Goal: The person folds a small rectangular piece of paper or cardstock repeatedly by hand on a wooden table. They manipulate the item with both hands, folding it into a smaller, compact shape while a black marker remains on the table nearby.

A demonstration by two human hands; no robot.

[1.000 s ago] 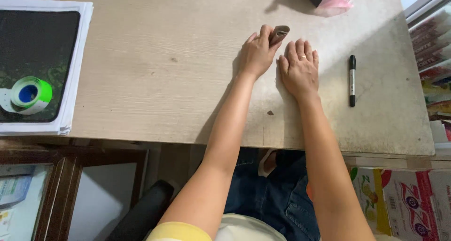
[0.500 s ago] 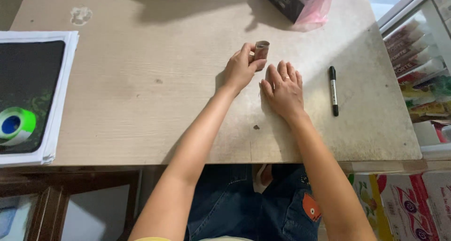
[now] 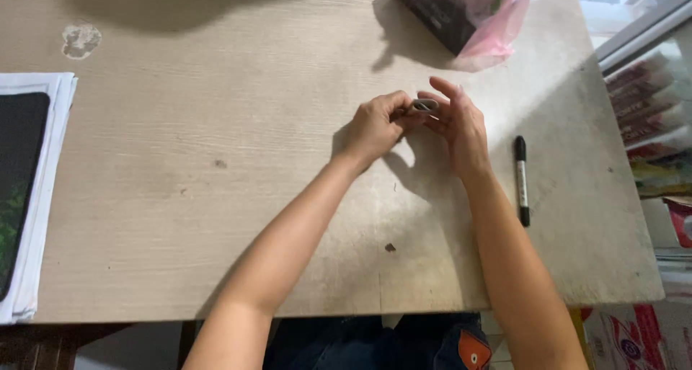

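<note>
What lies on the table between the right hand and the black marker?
Nothing: in the head view the strip of table between the right hand and the marker is bare wood.

Table (image 3: 216, 197): pale beige woodgrain w/ dark specks. Marker (image 3: 521, 180): black, white label. Bag (image 3: 490, 17): translucent pink, over dark box (image 3: 432, 10). Small roll (image 3: 425, 105): grey-brown. Paper stack (image 3: 43, 197): white, black cover.
</note>
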